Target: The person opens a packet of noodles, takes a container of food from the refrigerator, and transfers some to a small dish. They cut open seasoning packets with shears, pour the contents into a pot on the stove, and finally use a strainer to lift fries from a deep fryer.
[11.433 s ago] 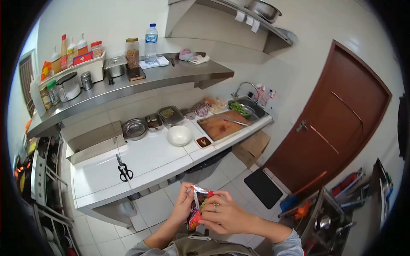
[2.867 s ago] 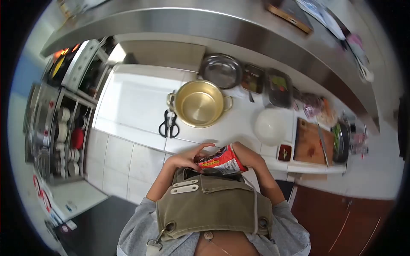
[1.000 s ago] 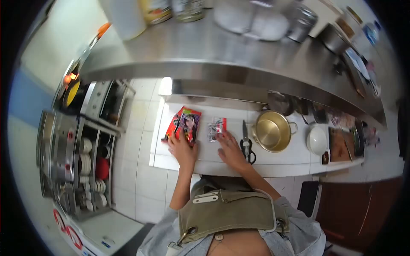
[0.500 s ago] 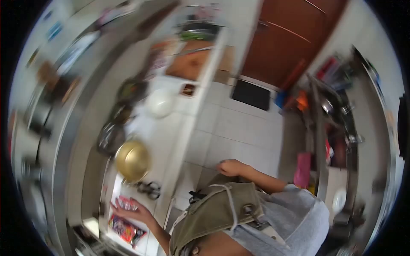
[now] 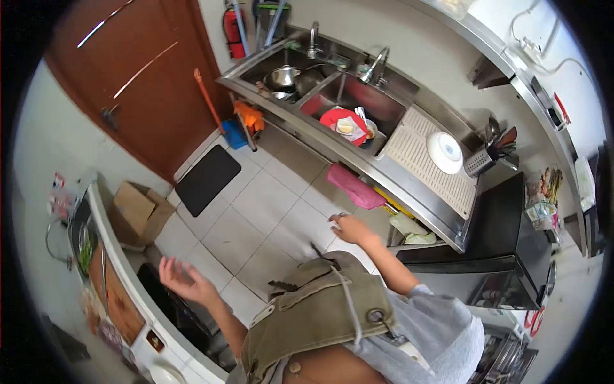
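Note:
My left hand (image 5: pixel 187 281) is raised over the floor beside the white counter, fingers spread, holding nothing. Below it, a black bin-like object (image 5: pixel 171 301) stands against the counter. My right hand (image 5: pixel 350 229) hangs in front of my body, its fingers loosely bent and slightly apart, with nothing visible in them. It touches nothing, and the sink unit's pink cloth (image 5: pixel 354 185) is the closest thing beyond it. An olive bag or apron (image 5: pixel 313 313) covers my front.
A steel double sink (image 5: pixel 384 109) holds pots and a red plate (image 5: pixel 345 125). Right of it, a white bowl (image 5: pixel 444 152) rests upside down on a drainboard (image 5: pixel 416 144). A cutting board (image 5: pixel 118 297) lies on the left counter. A cardboard box (image 5: pixel 134 214) and black mat (image 5: pixel 208 180) are on the floor.
My view has swung right, from the counter with the gold pot and snack packets toward the sink. My left hand has left its place over the packets and is now raised, open.

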{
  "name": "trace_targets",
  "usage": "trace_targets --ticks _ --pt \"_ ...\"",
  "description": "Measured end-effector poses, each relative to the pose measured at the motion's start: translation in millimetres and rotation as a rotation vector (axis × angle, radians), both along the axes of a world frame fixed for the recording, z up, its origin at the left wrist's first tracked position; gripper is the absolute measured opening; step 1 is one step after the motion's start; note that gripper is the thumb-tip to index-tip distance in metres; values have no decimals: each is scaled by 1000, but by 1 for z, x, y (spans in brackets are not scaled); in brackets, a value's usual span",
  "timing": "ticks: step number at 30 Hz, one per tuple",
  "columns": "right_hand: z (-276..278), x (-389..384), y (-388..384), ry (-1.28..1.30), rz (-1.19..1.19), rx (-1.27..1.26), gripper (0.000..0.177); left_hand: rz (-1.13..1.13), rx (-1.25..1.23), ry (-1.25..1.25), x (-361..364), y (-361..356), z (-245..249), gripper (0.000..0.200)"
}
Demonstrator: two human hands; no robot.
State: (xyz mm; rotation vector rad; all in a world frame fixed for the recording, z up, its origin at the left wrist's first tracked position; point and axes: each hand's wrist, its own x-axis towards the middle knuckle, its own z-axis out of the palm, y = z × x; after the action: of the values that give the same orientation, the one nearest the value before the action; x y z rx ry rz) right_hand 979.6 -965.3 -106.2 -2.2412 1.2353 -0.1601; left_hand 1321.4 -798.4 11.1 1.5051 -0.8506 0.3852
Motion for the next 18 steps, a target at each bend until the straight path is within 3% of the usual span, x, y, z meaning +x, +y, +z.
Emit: trace_targets --ticks 3,5,9,12,16,18 --pt "14 -40 -19 -9 -284 -13 28 -224 99 91 -15 -90 -15 40" --pt "-6 -64 -19 -50 -379 -103 29 -347 166 49 -27 -144 -19 37" --pt "-34 -74 -26 142 -525 197 31 -526 223 29 -25 -257 -13 35" --pt "-63 -58 -60 17 -505 296 29 -627 188 -39 4 -370 5 35" --pt "-59 -10 -160 -119 -551 265 28 -637 28 -211 64 -547 86 31" --pt "-50 9 -220 -62 -626 291 27 -618 -55 -254 98 -639 137 26"
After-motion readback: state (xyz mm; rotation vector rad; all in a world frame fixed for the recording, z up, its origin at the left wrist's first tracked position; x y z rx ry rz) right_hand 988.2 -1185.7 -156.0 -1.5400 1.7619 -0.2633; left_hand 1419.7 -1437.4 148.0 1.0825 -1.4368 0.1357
